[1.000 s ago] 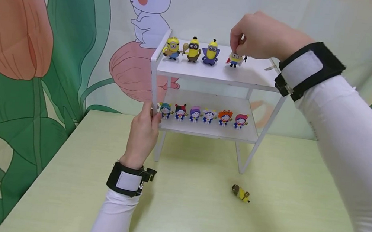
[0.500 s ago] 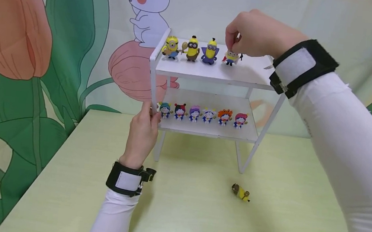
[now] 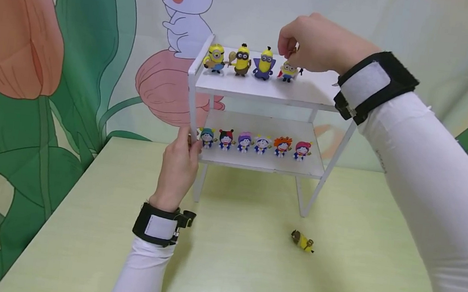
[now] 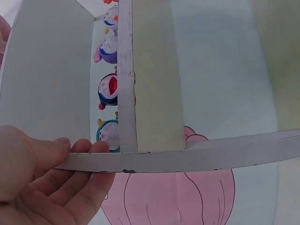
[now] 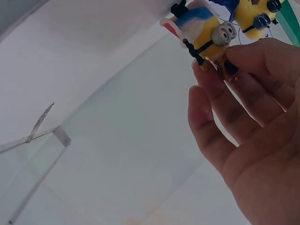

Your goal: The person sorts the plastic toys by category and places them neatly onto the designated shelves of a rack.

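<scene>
My right hand (image 3: 316, 43) pinches the head of a Minion figure (image 3: 288, 71) with blue overalls and a red and white cape, upright at the top shelf (image 3: 239, 88). In the right wrist view, thumb and fingers close on the top of this Minion figure (image 5: 206, 33), its goggles facing out. To its left stand a purple-winged Minion (image 3: 264, 64), a brown-clad Minion (image 3: 242, 61) and a Minion with a guitar-like item (image 3: 214, 59). My left hand (image 3: 179, 166) grips the white rack's left leg; in the left wrist view, thumb and fingers wrap the frame bar (image 4: 154, 161).
Several small Doraemon-like figures in coloured hats line the lower shelf (image 3: 257, 164). Another yellow and brown Minion (image 3: 303, 241) lies on its side on the table (image 3: 239, 268), in front of the rack's right leg (image 3: 314, 196). A printed cloth (image 3: 377, 19) hangs behind.
My right hand has moved a little to the left with the caped Minion, closer to the purple-winged one. The left hand keeps its grip on the rack.
</scene>
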A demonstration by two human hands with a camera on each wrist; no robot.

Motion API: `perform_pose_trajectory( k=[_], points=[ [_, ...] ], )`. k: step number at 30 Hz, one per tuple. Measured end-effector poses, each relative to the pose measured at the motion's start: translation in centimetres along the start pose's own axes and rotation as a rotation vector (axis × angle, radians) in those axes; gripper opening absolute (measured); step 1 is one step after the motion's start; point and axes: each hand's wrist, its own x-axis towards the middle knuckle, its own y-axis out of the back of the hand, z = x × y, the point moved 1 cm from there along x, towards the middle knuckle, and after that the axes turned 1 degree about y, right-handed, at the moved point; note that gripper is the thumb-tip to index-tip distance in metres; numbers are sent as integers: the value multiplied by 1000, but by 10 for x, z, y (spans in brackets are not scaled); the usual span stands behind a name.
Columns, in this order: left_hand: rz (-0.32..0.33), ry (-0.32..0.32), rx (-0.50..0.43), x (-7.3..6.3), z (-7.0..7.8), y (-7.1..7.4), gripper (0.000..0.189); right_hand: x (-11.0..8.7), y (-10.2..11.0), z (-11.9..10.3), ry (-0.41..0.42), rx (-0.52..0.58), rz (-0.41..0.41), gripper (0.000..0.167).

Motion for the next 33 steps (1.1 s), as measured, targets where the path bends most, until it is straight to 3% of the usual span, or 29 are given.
perform_pose_trajectory(
  k=[10,33],
  points=[
    [2,-4,10,0,0,-1,21,0,-1,1,18,0,9,20],
    [-6,7,7,1,0,-4,20,-2,1,9,-33,-20,9,31]
  ],
)
